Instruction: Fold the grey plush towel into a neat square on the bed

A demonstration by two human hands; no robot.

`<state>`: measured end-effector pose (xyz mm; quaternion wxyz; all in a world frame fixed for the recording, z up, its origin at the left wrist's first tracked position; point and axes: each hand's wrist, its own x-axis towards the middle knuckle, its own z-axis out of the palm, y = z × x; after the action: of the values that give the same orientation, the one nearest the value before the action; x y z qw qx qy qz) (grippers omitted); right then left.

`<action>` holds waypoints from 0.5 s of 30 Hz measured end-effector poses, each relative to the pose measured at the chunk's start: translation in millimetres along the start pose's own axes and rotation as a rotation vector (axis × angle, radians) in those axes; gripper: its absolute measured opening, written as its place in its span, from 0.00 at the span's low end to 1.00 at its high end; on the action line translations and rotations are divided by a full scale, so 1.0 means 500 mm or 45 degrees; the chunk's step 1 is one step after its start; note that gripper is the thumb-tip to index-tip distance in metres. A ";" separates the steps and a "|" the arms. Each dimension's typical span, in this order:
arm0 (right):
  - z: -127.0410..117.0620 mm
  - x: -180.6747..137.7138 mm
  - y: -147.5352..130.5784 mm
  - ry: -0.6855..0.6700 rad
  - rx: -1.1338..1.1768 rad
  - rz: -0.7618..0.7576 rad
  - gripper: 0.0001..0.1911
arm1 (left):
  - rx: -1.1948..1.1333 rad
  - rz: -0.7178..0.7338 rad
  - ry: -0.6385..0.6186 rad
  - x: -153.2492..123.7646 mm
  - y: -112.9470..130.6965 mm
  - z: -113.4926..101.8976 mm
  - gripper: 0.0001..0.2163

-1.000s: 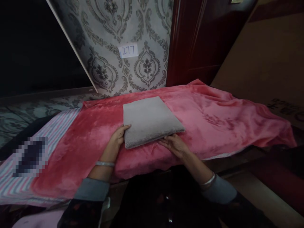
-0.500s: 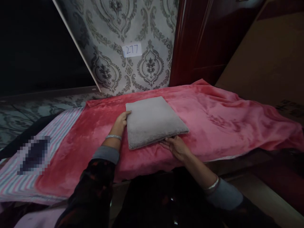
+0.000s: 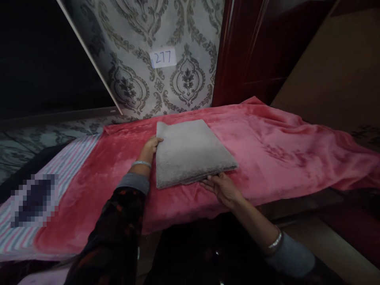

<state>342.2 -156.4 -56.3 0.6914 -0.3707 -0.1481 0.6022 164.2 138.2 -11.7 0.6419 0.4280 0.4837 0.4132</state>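
A flat, square, folded grey plush cloth (image 3: pixel 191 148) lies on the pink blanket (image 3: pixel 267 170), with layers showing along its front edge. My left hand (image 3: pixel 153 145) grips its left edge, thumb on top and the other fingers hidden at or under the side. At the front edge, toward the right, my right hand (image 3: pixel 221 187) pinches the cloth from below; part of its fingers lies under the edge. The cloth's far left corner is slightly raised and creased.
Behind the blanket rises a patterned wall with a paper label (image 3: pixel 162 57) reading 277. A dark screen (image 3: pixel 53 59) stands at left, a dark red wooden panel (image 3: pixel 237 55) and a brown cardboard surface (image 3: pixel 335 67) at right. A striped cloth (image 3: pixel 74 158) borders the blanket's left end.
The cloth's left side has shifted slightly and its far left corner now lifts and creases. Both hands keep nearly the same places on it. The view has moved a little.
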 end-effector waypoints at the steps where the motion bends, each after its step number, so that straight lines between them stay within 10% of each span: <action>1: 0.001 -0.001 -0.001 0.003 -0.001 0.006 0.24 | 0.022 -0.041 0.024 0.001 -0.004 -0.001 0.16; 15: 0.004 -0.006 -0.017 -0.044 0.072 0.082 0.23 | -0.020 -0.141 -0.108 -0.145 -0.038 -0.035 0.14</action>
<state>346.3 -158.3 -48.4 0.6792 -0.3451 -0.1309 0.6344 135.6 67.0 -13.5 0.6870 0.4126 0.4758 0.3624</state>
